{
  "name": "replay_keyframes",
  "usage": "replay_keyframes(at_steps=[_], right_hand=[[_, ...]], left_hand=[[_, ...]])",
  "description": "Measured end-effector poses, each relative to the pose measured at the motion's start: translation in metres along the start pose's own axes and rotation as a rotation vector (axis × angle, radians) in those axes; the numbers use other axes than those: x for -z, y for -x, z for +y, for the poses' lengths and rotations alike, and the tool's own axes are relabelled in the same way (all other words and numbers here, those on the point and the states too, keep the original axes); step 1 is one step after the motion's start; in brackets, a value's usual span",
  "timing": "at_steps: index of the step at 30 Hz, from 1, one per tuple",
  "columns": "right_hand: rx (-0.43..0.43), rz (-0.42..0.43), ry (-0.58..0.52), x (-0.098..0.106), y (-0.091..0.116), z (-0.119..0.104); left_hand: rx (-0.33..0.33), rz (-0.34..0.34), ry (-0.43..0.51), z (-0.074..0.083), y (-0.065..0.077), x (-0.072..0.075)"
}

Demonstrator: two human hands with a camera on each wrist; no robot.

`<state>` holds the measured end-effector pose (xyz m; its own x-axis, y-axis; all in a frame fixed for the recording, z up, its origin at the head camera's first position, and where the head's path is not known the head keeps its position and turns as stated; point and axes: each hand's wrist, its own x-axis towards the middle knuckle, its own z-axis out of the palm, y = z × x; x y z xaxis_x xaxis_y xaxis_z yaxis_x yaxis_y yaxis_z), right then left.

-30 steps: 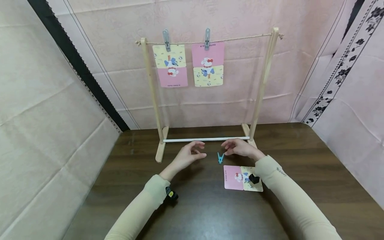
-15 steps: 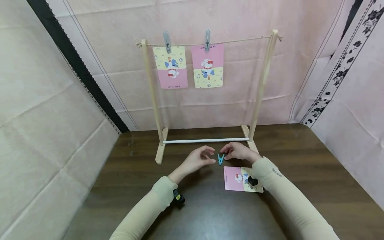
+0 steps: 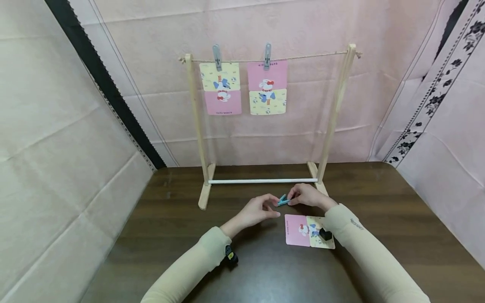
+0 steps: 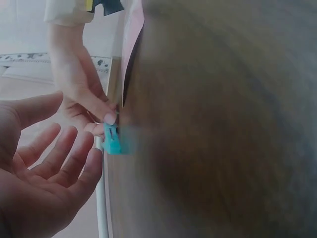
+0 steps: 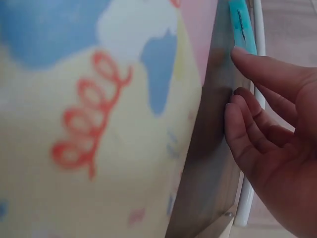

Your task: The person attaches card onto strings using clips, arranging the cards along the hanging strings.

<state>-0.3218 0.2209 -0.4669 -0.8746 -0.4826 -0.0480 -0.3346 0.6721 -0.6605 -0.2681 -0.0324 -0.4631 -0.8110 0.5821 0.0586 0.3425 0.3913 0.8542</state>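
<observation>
A small blue clothespin [image 3: 283, 201] lies turned sideways between the two hands, low over the dark table. My right hand [image 3: 307, 196] pinches one end of it; in the left wrist view the thumb presses against the clothespin [image 4: 112, 141]. My left hand [image 3: 254, 213] is close to the other end, its fingers loosely bent and holding nothing; in the left wrist view that hand [image 4: 47, 173] appears apart from the clothespin. A pink and yellow card [image 3: 297, 230] with a cartoon rabbit is on the table below the right wrist, which partly covers it.
Behind the hands stands a wooden frame [image 3: 333, 113] with a white crossbar [image 3: 261, 181] and a rope [image 3: 310, 56]. Two similar cards, a left card [image 3: 223, 103] and a right card [image 3: 267, 102], hang from it by grey clothespins. Pale cloth surrounds the brown table [image 3: 265, 269].
The clothespin has turned from roughly upright in view to sideways, with my right fingers taking hold of it. My left hand has moved right, toward it. The whole head view has shifted slightly.
</observation>
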Motion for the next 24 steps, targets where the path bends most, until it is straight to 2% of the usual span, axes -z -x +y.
replay_keyframes(at_steps=[6, 9, 13, 17, 24], right_hand=[[-0.011, 0.081, -0.153, 0.009, 0.015, 0.011], [-0.058, 0.137, -0.204, 0.015, 0.022, 0.016], [-0.137, 0.221, -0.235, 0.023, 0.031, 0.019], [-0.174, 0.287, -0.280, 0.032, 0.041, 0.020], [-0.171, 0.392, -0.379, 0.043, 0.056, 0.025]], left_hand=[[0.028, 0.000, -0.062, -0.001, -0.004, -0.009], [0.048, -0.016, -0.107, -0.003, -0.007, -0.013], [0.041, -0.041, -0.190, -0.003, -0.011, -0.020], [0.048, -0.060, -0.265, 0.000, -0.014, -0.025], [0.086, -0.099, -0.412, 0.004, -0.020, -0.033]])
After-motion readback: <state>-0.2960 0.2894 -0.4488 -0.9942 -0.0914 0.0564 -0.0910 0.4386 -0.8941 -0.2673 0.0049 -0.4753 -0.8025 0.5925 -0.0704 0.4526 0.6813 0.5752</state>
